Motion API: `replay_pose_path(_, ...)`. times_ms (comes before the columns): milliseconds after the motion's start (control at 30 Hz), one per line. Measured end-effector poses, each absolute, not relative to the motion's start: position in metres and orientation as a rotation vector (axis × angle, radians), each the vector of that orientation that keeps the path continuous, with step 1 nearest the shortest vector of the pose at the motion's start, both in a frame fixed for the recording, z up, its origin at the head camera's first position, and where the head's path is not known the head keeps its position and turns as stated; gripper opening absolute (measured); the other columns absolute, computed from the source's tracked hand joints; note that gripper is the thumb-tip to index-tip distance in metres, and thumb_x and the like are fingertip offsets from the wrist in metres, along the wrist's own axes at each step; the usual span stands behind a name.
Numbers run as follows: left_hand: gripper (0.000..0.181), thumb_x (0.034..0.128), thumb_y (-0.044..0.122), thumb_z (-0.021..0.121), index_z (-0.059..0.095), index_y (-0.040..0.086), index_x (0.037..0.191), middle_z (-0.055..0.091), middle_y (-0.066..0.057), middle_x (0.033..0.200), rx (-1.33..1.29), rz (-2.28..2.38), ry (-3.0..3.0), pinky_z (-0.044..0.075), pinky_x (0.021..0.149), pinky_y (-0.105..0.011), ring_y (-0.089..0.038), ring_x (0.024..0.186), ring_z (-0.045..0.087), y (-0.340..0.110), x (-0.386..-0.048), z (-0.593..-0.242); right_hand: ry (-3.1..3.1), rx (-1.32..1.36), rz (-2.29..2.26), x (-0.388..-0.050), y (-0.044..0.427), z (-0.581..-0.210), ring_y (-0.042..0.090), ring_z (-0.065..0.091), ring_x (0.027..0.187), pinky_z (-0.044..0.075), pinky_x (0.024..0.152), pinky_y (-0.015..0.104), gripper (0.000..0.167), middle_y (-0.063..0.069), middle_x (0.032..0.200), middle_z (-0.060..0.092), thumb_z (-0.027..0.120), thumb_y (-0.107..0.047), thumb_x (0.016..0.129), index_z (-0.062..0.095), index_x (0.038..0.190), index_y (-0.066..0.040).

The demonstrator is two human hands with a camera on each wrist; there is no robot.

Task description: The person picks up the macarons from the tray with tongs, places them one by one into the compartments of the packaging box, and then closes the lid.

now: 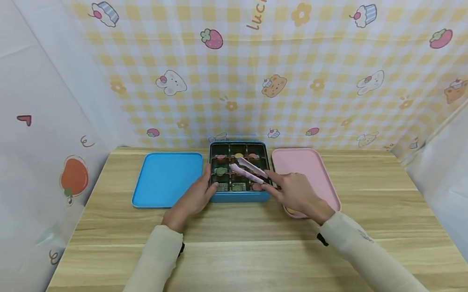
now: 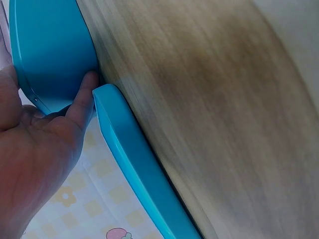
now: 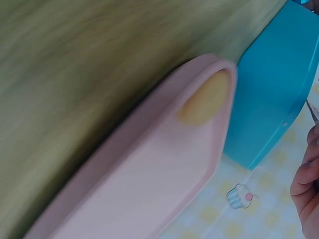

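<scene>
Blue box [image 1: 239, 196] on wooden table [image 1: 245, 267], checked backdrop [image 1: 234, 61].

Wood-grain table [image 1: 245, 267]; yellow-checked cloth [image 1: 326, 52] behind, printed with cupcakes [image 1: 105, 14], strawberries [image 1: 212, 39]; white sheeting [image 1: 4, 177] left and right.

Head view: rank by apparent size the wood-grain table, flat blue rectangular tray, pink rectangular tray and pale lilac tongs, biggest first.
1. Wood-grain table
2. Blue tray and pink tray: too alike to rank; both partly hidden
3. Pale lilac tongs
</scene>
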State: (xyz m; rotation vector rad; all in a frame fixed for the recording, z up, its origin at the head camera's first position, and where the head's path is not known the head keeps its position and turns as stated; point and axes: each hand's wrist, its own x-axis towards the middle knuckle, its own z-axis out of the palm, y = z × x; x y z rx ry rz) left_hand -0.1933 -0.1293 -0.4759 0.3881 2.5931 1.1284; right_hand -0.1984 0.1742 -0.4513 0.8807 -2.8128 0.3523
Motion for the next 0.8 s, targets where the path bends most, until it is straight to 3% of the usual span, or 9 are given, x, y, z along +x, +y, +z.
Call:
replay_pose_path(200,0.073,0.1094,0.030,0.038,-0.010,0.003,0.158,0.002,-0.019,0.165,0.372,1.122,2.587,0.018,0.121,-0.052,-0.036,0.152,0.011,-0.130,-0.193,-0.476,-2.662,0.948,0.356,-0.194,0.201,-0.457,0.002,0.037,0.043,0.035,0.044,0.024,0.040,-0.012,0.053,0.049,0.071,-0.032,0.091,0.068,0.125,-0.012)
replay_pose_path(367,0.074,0.1094,0.030,0.038,-0.011,0.003,0.157,0.001,-0.018,0.165,0.380,1.128,2.580,0.018,0.121,-0.053,-0.035,0.152,0.010,-0.129,-0.193,-0.476,-2.538,0.990,0.385,-0.190,0.225,-0.463,-0.001,0.036,0.044,0.030,0.043,0.020,0.042,-0.012,0.054,0.051,0.074,-0.031,0.087,0.071,0.122,-0.008)
replay_pose_path(633,0.073,0.1093,0.031,0.038,-0.011,0.004,0.158,0.001,-0.018,0.165,0.383,1.133,2.580,0.018,0.121,-0.053,-0.036,0.152,0.011,-0.129,-0.193,-0.477,-2.424,1.051,0.402,-0.181,0.270,-0.478,-0.004,0.032,0.045,0.030,0.042,0.018,0.049,-0.011,0.055,0.049,0.056,-0.047,0.099,0.072,0.117,-0.004)
replay_pose_path(800,0.073,0.1093,0.030,0.038,-0.011,0.004,0.158,0.001,-0.018,0.165,0.378,1.135,2.580,0.019,0.121,-0.053,-0.036,0.152,0.011,-0.129,-0.192,-0.476,-2.409,1.109,0.385,-0.173,0.297,-0.484,-0.006,0.028,0.045,0.028,0.042,0.015,0.053,-0.014,0.054,0.044,0.051,-0.049,0.101,0.073,0.114,-0.003)
